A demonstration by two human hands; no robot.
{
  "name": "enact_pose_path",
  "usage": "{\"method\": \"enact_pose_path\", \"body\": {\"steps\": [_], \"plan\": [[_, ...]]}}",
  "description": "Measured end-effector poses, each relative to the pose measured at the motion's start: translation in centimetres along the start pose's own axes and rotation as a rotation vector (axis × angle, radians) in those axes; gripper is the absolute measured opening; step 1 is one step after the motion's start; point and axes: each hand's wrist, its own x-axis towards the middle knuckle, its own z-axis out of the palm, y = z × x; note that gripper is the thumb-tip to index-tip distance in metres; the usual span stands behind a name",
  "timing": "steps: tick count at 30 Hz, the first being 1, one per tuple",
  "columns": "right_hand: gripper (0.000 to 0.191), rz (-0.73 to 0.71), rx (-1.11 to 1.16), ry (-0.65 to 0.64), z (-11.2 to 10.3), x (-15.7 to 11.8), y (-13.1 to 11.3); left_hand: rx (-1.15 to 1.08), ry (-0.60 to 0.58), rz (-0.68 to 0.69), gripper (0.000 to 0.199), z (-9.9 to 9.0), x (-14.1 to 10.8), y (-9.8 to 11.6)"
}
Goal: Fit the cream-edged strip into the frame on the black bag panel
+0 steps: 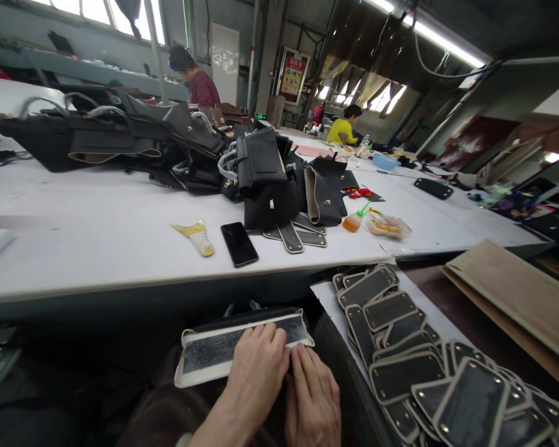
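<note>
On my lap lies a black handbag [209, 347], its underside facing up: a dark rectangular panel framed by a cream border. My left hand [261, 354] has its fingers curled over the right half of that panel, gripping near the border. Close against it, my right hand [314, 391] holds the near right edge of the handbag, fingers together. The tips of both hands nearly meet there, and what lies under them is hidden. To the right is a pile of black base pieces [391, 310] with pale edges and small metal studs.
Across the white table [97, 248] lie black handbags [261, 161] in a heap, a phone [239, 244], a yellow-and-white scrap [196, 237], a glue bottle [353, 221] and a plastic bag [386, 225]. Cardboard [517, 298] stands at right. Two people work farther back.
</note>
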Motion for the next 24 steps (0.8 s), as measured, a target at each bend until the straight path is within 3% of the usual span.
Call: {"method": "enact_pose_path", "body": {"steps": [6,10,14,19,24], "plan": [[0.049,0.067,0.085,0.066,1.0,-0.4,-1.2,-0.043,0.112,-0.031,0.020,0.5,-2.8,-1.2],[0.053,0.111,0.176,0.078,1.1,0.0,-2.6,-0.090,0.174,-0.142,0.023,0.5,-3.3,-1.0],[0.052,0.161,0.260,0.063,1.3,0.3,-4.2,-0.103,0.185,-0.164,0.022,0.3,-3.4,-1.1],[0.053,0.150,0.285,0.078,1.7,0.4,-5.4,-0.120,0.183,-0.178,0.019,0.0,-4.5,-2.2],[0.053,0.132,0.299,0.089,2.1,0.7,-6.6,-0.153,0.255,-0.203,0.019,-0.4,-5.8,-3.4]]}}
